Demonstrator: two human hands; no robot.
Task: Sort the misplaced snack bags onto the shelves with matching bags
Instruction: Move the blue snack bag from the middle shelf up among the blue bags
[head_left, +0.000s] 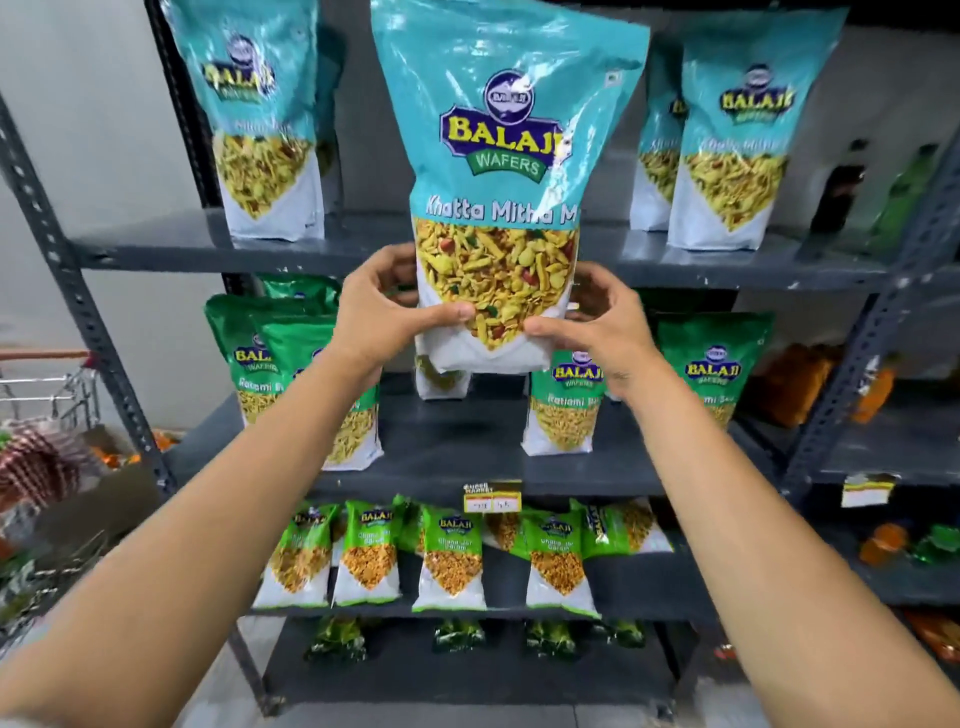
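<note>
I hold a large teal Khatta Mitha bag (498, 171) upright in front of the rack, its base level with the upper shelf's edge. My left hand (387, 306) grips its lower left corner and my right hand (592, 317) grips its lower right. Matching teal bags (260, 130) stand on the upper shelf (171, 244) at left, with more teal bags (727, 156) at right. Dark green Ratlami bags (306, 374) stand on the middle shelf (457, 441). A teal-type bag (441, 382) shows partly behind my held bag there.
Small light green bags (452, 561) line the lower shelf, with dark packets (337, 639) beneath. A price tag (491, 496) hangs on the middle shelf's edge. A shopping cart (57, 395) with goods stands at left. Another rack with bottles (841, 187) and orange packs (800, 384) is at right.
</note>
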